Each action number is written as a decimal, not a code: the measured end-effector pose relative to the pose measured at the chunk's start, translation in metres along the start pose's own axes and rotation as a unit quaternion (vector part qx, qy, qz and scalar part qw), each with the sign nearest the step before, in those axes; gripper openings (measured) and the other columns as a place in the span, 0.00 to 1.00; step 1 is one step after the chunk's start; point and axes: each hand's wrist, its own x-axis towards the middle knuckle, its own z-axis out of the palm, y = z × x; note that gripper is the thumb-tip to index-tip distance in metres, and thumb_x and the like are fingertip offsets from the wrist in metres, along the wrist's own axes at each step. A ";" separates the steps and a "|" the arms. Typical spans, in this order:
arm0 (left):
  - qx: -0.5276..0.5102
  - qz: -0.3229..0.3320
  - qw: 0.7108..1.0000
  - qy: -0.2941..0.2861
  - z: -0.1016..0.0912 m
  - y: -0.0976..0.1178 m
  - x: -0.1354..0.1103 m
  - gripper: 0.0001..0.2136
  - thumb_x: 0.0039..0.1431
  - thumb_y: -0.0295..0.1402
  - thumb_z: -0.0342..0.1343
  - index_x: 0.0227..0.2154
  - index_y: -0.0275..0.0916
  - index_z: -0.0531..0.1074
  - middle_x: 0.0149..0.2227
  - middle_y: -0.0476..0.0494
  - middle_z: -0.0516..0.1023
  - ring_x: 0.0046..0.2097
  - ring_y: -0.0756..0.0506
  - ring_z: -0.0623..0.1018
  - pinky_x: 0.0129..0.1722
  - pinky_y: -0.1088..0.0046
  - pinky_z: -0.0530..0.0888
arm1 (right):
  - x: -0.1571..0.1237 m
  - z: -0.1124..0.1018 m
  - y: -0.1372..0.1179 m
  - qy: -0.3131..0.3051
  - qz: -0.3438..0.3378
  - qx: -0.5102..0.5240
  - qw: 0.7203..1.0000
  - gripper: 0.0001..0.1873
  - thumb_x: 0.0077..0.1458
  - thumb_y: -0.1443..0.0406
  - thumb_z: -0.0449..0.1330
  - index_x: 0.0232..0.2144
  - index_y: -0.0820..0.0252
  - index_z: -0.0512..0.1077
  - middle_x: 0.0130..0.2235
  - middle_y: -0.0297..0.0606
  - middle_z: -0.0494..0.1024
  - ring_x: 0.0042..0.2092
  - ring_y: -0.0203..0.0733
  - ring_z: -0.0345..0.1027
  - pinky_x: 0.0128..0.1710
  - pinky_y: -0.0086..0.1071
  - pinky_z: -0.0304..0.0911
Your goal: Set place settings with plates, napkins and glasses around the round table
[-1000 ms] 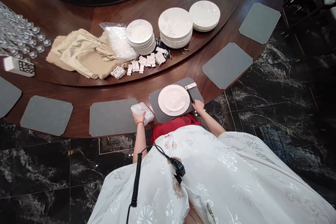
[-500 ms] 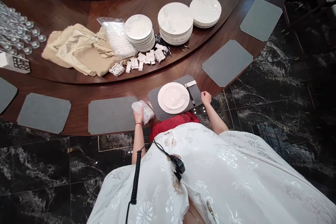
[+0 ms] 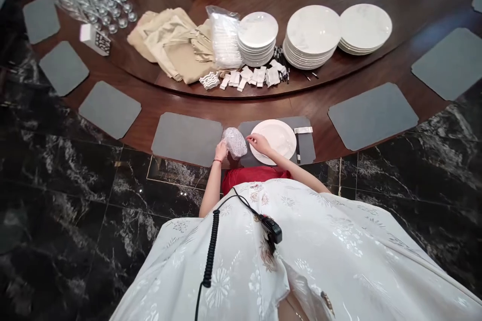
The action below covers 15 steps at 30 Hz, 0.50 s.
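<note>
My left hand [image 3: 221, 150] is shut on a white bundle in clear plastic [image 3: 234, 143], which it holds over the gap between two grey place mats. My right hand [image 3: 259, 144] rests its fingers on the left rim of a white plate [image 3: 276, 136], holding nothing. The plate lies on a dark grey place mat [image 3: 307, 145]. To its right lie black chopsticks [image 3: 297, 147] below a small white paper piece [image 3: 303, 130]. My forearm hides part of the plate's lower edge.
A dark wooden turntable [image 3: 241, 91] carries stacked white plates [image 3: 312, 37], folded beige cloths [image 3: 169, 45], a clear bag of white items [image 3: 224, 37] and small white pieces [image 3: 248, 76]. Glassware [image 3: 109, 5] stands at the far left. Grey mats ring the table edge, above a black marble floor [image 3: 52, 210].
My right hand has moved from beside the mat, across the chopsticks, to the plate's left rim. My left hand still holds the bundle. The whole view has swung, shifting the table sideways.
</note>
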 end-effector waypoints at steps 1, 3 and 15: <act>0.006 0.006 1.000 0.009 0.001 0.000 0.002 0.21 0.70 0.37 0.42 0.54 0.34 0.75 0.51 0.36 0.80 0.49 0.42 0.79 0.51 0.67 0.76 | 0.007 0.007 -0.015 -0.037 -0.025 -0.038 0.998 0.15 0.65 0.65 0.54 0.43 0.60 0.80 0.45 0.43 0.81 0.44 0.41 0.75 0.47 0.29 0.65; 0.018 0.016 1.000 0.016 0.001 0.000 0.004 0.21 0.69 0.36 0.43 0.54 0.35 0.76 0.52 0.38 0.80 0.53 0.41 0.78 0.55 0.66 0.74 | 0.019 0.017 -0.038 -0.097 -0.041 -0.121 0.987 0.15 0.65 0.66 0.54 0.42 0.61 0.81 0.46 0.44 0.81 0.45 0.42 0.74 0.47 0.29 0.64; 0.146 0.080 0.986 -0.015 -0.009 -0.011 -0.003 0.24 0.68 0.31 0.41 0.62 0.39 0.71 0.60 0.42 0.75 0.61 0.39 0.73 0.63 0.63 0.67 | 0.048 0.038 -0.069 -0.196 0.070 -0.247 0.947 0.15 0.62 0.71 0.55 0.46 0.71 0.79 0.49 0.55 0.80 0.48 0.49 0.76 0.45 0.30 0.65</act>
